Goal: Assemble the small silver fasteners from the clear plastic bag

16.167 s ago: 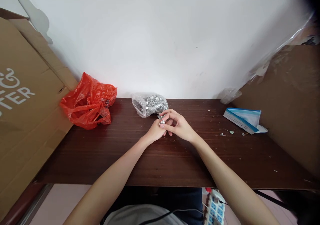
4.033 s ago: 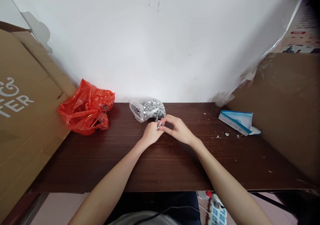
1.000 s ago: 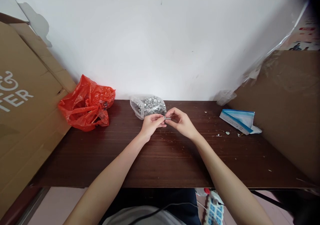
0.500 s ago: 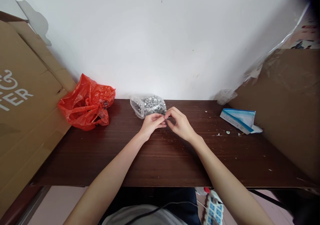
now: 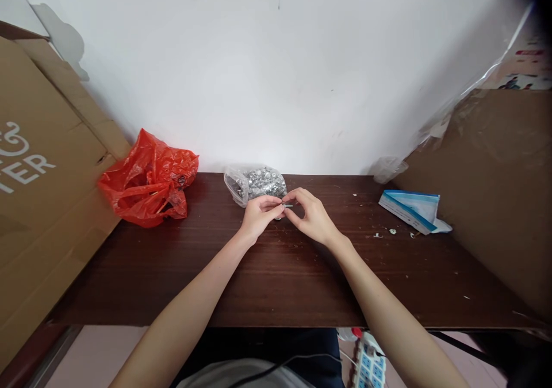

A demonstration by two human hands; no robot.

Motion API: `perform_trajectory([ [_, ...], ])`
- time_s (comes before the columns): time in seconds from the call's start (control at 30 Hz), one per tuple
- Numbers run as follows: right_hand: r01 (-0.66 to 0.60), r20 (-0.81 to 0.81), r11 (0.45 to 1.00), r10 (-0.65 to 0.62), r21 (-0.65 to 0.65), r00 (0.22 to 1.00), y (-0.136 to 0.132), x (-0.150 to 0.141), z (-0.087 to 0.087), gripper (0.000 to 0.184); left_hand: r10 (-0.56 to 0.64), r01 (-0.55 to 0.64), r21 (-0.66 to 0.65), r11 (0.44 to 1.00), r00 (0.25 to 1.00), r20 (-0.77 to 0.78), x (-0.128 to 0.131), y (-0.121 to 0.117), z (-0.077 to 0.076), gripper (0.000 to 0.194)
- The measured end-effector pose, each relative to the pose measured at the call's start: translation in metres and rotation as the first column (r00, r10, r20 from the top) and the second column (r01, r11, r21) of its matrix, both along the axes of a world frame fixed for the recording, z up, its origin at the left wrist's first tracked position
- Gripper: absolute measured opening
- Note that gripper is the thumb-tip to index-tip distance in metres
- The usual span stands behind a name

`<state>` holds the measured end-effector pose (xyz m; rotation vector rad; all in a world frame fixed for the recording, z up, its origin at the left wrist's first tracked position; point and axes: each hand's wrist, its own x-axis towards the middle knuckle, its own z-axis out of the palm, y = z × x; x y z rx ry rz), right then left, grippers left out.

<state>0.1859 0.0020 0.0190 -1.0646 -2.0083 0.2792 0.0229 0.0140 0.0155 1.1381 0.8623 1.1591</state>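
Observation:
My left hand (image 5: 259, 216) and my right hand (image 5: 311, 215) meet just above the dark wooden table (image 5: 276, 273), near its far edge. Both pinch a small silver metal part (image 5: 287, 206) between thumb and fingertips, one hand on each end. Right behind the hands lies a clear plastic bag (image 5: 254, 183) filled with several small shiny metal pieces. The left hand's fingers are curled, and the right hand's fingers arch over the part.
A crumpled red plastic bag (image 5: 149, 181) lies at the far left of the table. A blue and white booklet (image 5: 411, 208) lies at the right, with small white scraps (image 5: 383, 234) near it. Cardboard sheets (image 5: 38, 175) flank both sides. A power strip (image 5: 366, 365) sits below the table.
The hands have stayed together by the clear bag. In the last second the right fingers have shifted slightly on the small part; the view has barely moved.

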Motion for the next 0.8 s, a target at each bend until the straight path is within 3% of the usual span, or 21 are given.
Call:
perform_trajectory([
  [0.2,-0.023,-0.072,0.999,0.021,-0.029,0.997,0.0008,-0.0004,0.0022,0.01,0.07,-0.06,0.132,0.989,0.995,-0.076,-0.0012,0.0002,0.0003,0.021],
  [0.5,-0.079,-0.207,0.995,0.066,-0.056,0.976,0.0015,-0.0035,0.0001,0.017,0.055,-0.046,0.134,0.99,0.996,-0.065,-0.0012,0.0013,-0.0027,0.021],
  [0.8,-0.03,-0.03,0.999,0.032,0.044,0.999,-0.0006,-0.0023,0.0026,0.015,0.067,-0.057,0.113,0.992,0.994,-0.086,-0.0008,-0.0004,0.0012,0.018],
])
